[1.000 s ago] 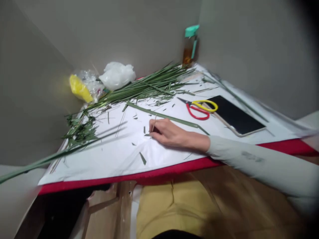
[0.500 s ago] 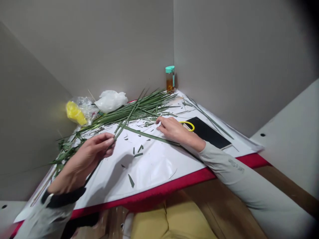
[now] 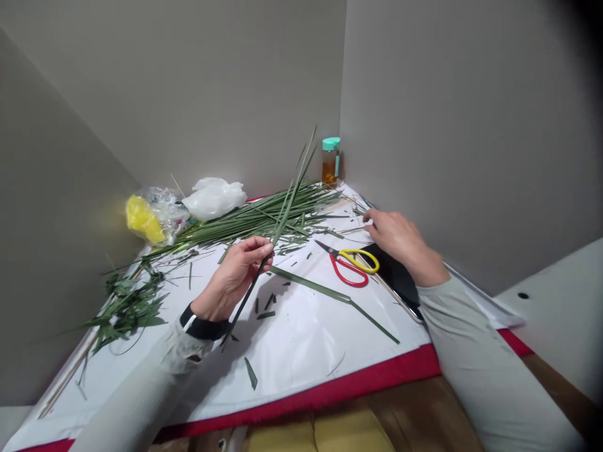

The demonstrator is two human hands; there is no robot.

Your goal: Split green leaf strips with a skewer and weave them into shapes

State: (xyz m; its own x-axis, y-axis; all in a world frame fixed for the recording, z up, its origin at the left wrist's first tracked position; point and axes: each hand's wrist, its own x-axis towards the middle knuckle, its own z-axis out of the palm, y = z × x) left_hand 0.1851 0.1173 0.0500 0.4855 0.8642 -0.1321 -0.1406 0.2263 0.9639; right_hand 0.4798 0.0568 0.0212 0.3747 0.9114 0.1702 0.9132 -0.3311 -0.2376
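In the head view, long, slim green leaf strips (image 3: 287, 218) tapered upward, their tails dangling near! The left hand's (image 3: 239, 269) fingers pinched them partway along, above the white-covered tabletop (image 3: 301, 358). Far back stood a clear, teal-lidded bottle (image 3: 329, 166), amber liquid inside. Right of the looped scissors (image 3: 352, 275), the right hand (image 3: 399, 240) curled loosely, fingers parted.

Room corner (image 3: 343, 75) is serving as small craft workspace; nothing is settling whether home or business. Plain grey walls (image 3: 226, 94) are meeting at back. White sheet (image 3: 311, 351) is lying over red cloth (image 3: 377, 384). Long green leaves (image 3: 254, 213) are lying heaped, leaf scraps (image 3: 251, 375) are littering sheet, scissors (image 3: 335, 252) are lying nearby. Bottle (image 3: 330, 172) is standing near corner, plastic bags (image 3: 214, 199) are sitting farther left.
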